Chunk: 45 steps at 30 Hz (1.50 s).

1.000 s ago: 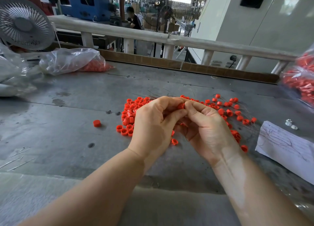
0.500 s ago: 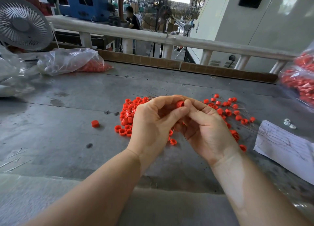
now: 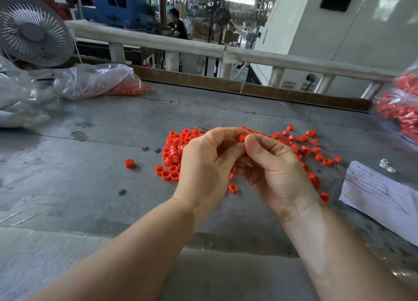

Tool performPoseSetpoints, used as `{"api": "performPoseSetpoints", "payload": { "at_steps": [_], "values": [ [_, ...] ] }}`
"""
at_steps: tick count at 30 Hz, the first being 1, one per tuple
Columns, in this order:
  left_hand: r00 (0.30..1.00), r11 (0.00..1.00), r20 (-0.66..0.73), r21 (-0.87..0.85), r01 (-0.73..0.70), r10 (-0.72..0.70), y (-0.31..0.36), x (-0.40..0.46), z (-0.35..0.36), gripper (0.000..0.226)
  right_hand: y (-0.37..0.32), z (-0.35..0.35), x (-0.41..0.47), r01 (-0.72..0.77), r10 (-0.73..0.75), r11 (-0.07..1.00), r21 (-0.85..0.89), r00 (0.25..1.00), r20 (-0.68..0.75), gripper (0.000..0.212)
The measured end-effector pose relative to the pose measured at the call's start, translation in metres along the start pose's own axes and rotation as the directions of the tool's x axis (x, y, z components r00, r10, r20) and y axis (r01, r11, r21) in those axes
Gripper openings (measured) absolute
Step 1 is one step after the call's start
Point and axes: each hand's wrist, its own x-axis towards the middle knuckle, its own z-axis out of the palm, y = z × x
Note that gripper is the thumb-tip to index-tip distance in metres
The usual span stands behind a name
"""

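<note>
A small red plastic cap (image 3: 241, 137) is pinched between the fingertips of my left hand (image 3: 204, 165) and my right hand (image 3: 274, 168), which meet above the grey table (image 3: 95, 187). Behind and under the hands lies a pile of several red caps (image 3: 175, 151), with more scattered caps (image 3: 305, 146) and thin wires to the right. One cap (image 3: 129, 163) lies alone to the left. Whatever my palms hold is hidden.
A clear bag with red caps (image 3: 99, 81) and a fan (image 3: 34, 31) stand at the back left. Another bag of red caps (image 3: 400, 106) is at the right edge. A white paper sheet (image 3: 380, 199) and small clear parts (image 3: 385, 165) lie at the right. A rail (image 3: 203, 47) borders the table's far side.
Both hands stay together on the red cap; they have shifted slightly, and the fingers have turned the cap a little.
</note>
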Motion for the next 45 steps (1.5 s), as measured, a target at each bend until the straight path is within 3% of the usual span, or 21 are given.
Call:
{"api": "performPoseSetpoints", "payload": {
  "at_steps": [13, 20, 32, 34, 37, 41, 45],
  "values": [
    [0.996, 0.986, 0.067, -0.154, 0.067, -0.057, -0.0047, 0.0014, -0.0012, 0.022, -0.0098, -0.0040, -0.0002, -0.003, 0.002, 1.000, -0.025, 1.000, -0.022, 0.027],
    [0.999, 0.998, 0.051, -0.058, 0.015, -0.012, -0.0010, 0.0000, -0.0025, 0.021, -0.0048, -0.0009, 0.0004, 0.083, -0.083, 0.996, -0.017, 0.996, -0.042, 0.027],
    [0.998, 0.992, 0.037, 0.112, -0.062, 0.059, 0.0003, 0.0011, -0.0028, 0.016, -0.0066, 0.0009, -0.0017, 0.068, -0.069, 0.998, -0.005, 0.996, -0.058, 0.025],
    [0.999, 0.998, 0.043, 0.060, -0.025, 0.022, -0.0016, 0.0017, -0.0023, 0.015, -0.0060, 0.0007, -0.0017, 0.064, -0.066, 0.997, -0.035, 0.995, -0.068, 0.029],
    [0.989, 0.973, 0.096, -0.194, 0.129, -0.112, -0.0027, 0.0027, -0.0026, 0.016, -0.0059, -0.0005, -0.0007, 0.047, -0.053, 0.997, -0.069, 0.995, -0.084, 0.029],
    [0.932, 0.803, 0.227, -0.475, 0.359, -0.282, -0.0055, 0.0064, -0.0054, 0.026, -0.0093, -0.0007, 0.0005, 0.023, -0.027, 0.998, -0.057, 0.998, -0.061, 0.025],
    [0.894, 0.698, 0.296, -0.559, 0.447, -0.335, -0.0043, 0.0080, -0.0062, 0.030, -0.0100, -0.0005, 0.0004, 0.041, -0.044, 0.998, -0.052, 0.997, -0.063, 0.021]
  ]
}}
